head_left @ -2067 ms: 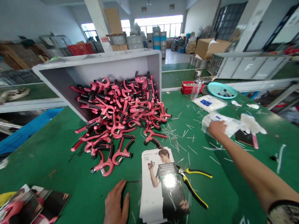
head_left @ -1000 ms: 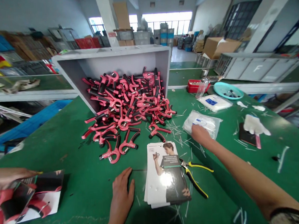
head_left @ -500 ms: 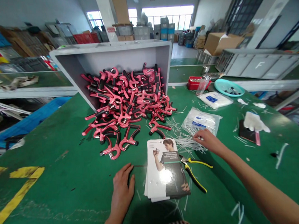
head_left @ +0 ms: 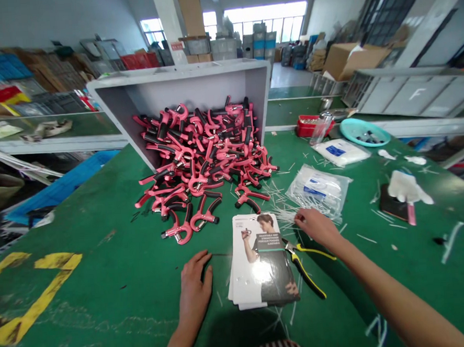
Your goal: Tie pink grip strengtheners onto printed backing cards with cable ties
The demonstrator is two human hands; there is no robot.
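Observation:
My left hand (head_left: 197,284) rests on the green table left of a stack of printed cards (head_left: 257,266), its thumb apart from the fingers and nothing in it. At the edge of a loose pile of white zip ties (head_left: 284,216), my right hand (head_left: 316,227) has its fingertips drawn together. Whether a tie is between them is too small to make out. Yellow-and-black cutting pliers (head_left: 306,266) lie with opened handles against the right side of the cards. Many pink-and-black hand grip strengtheners (head_left: 201,180) spill toward me behind the cards.
A grey crate (head_left: 210,70) lies on its side around the grip strengtheners. Bags of zip ties (head_left: 319,186) lie on the right. Farther back are a red box (head_left: 305,127) and a turquoise dish (head_left: 365,133). A white glove (head_left: 408,186) lies on a dark object at right.
My right hand has moved a little left and toward me, along the zip ties' edge. My left hand stays in place. The whole view has shifted slightly.

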